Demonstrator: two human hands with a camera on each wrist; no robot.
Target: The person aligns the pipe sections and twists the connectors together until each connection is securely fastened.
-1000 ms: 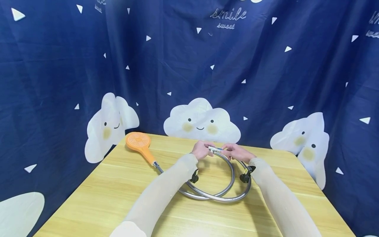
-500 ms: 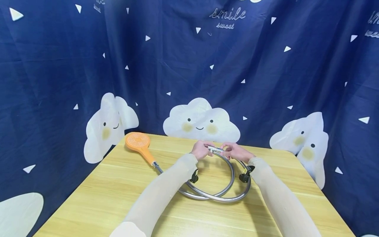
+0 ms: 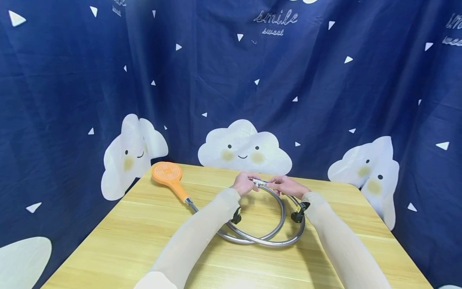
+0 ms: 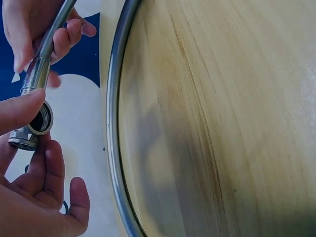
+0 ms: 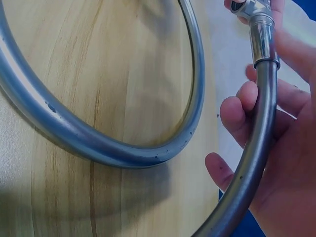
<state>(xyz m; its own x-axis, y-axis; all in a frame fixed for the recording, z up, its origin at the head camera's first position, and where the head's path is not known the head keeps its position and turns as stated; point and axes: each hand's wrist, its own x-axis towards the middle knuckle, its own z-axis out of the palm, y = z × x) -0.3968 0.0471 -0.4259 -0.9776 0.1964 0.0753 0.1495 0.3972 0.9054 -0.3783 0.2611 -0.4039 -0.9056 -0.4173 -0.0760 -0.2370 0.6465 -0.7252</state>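
Observation:
In the head view my left hand [image 3: 244,184] pinches a small chrome tee fitting [image 3: 258,182] above the far part of the table. The left wrist view shows the fitting's round threaded opening [image 4: 45,118] between thumb and fingers. My right hand [image 3: 290,187] is at the chrome end sleeve [image 5: 263,42] of a grey metal shower hose [image 5: 266,98], which meets the fitting. Its thumb and index finger are at the sleeve, while other fingers curl behind the hose. An orange shower head [image 3: 167,172] lies at the far left, joined to the hose's other end.
The hose loops [image 3: 267,243] across the middle of the wooden table [image 3: 119,245], crossing over itself below the hands. Behind the table's far edge hangs a dark blue curtain [image 3: 216,80] with cloud prints. Black wrist cameras [image 3: 298,214] sit close over the hose.
My right thumb and fingers have shifted around the hose's end sleeve. The left hand keeps its hold on the tee fitting, and the shower head lies where it was.

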